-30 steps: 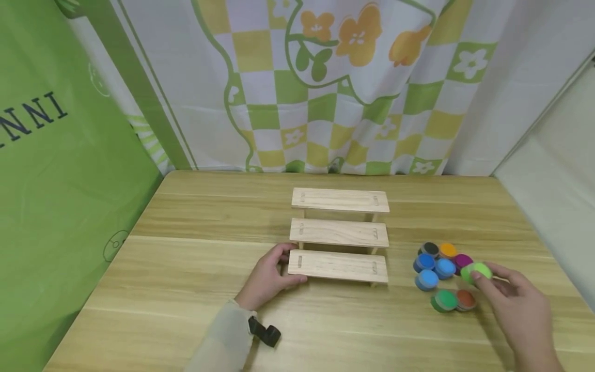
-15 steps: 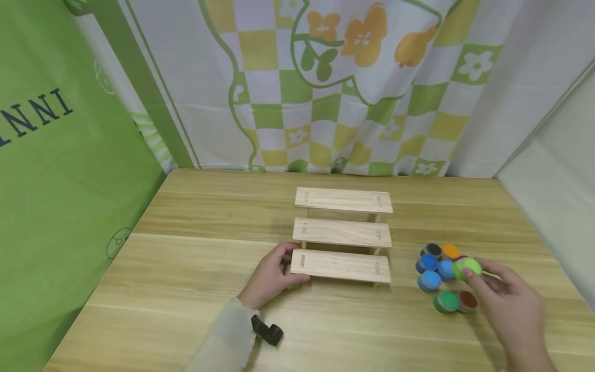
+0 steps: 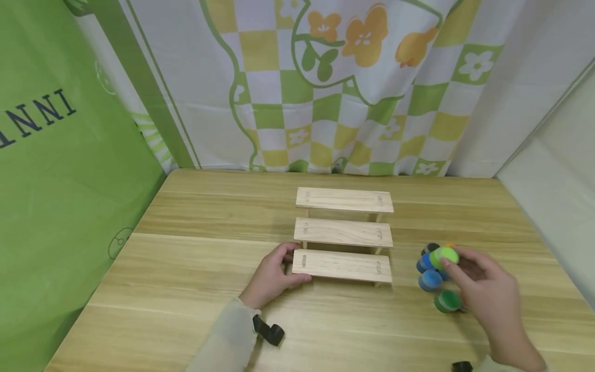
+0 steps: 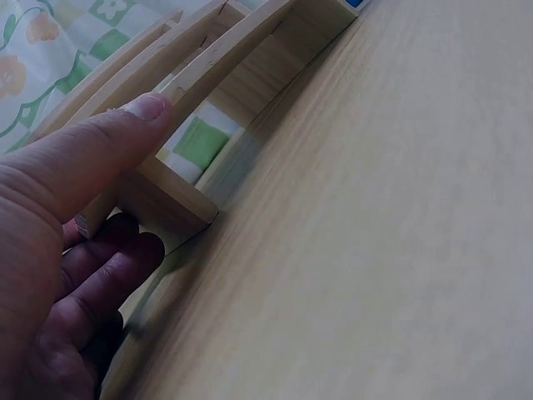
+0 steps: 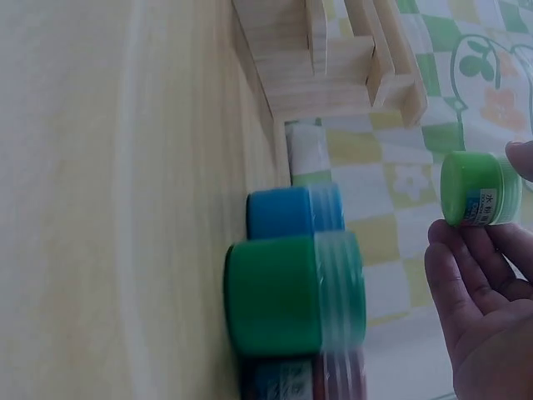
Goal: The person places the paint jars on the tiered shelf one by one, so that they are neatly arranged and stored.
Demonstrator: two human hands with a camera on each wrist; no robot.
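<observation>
A three-step wooden stand (image 3: pixel 344 265) stands mid-table. My left hand (image 3: pixel 268 273) grips the left end of its lowest step. In the left wrist view the thumb (image 4: pixel 100 150) lies along the front edge, and the other fingers are bent below near the leg. My right hand (image 3: pixel 492 297) pinches a light green paint pot (image 3: pixel 443 257) between thumb and fingers, raised over the other pots. Its clear ridged lid and label show on the pot (image 5: pixel 475 190) in the right wrist view. Below are a dark green pot (image 3: pixel 448 301), a light blue pot (image 3: pixel 430 280) and a blue pot (image 3: pixel 423 263).
Behind them sit a black pot (image 3: pixel 429 249) and an orange pot (image 3: pixel 450 245), partly covered by the held one. A reddish pot (image 5: pixel 304 379) stands beside the dark green one. A patterned curtain (image 3: pixel 297 119) hangs at the table's back edge.
My right hand has carried the light green pot leftward, across the group of pots, and now hides the purple one. The left hand has kept its grip on the stand.
</observation>
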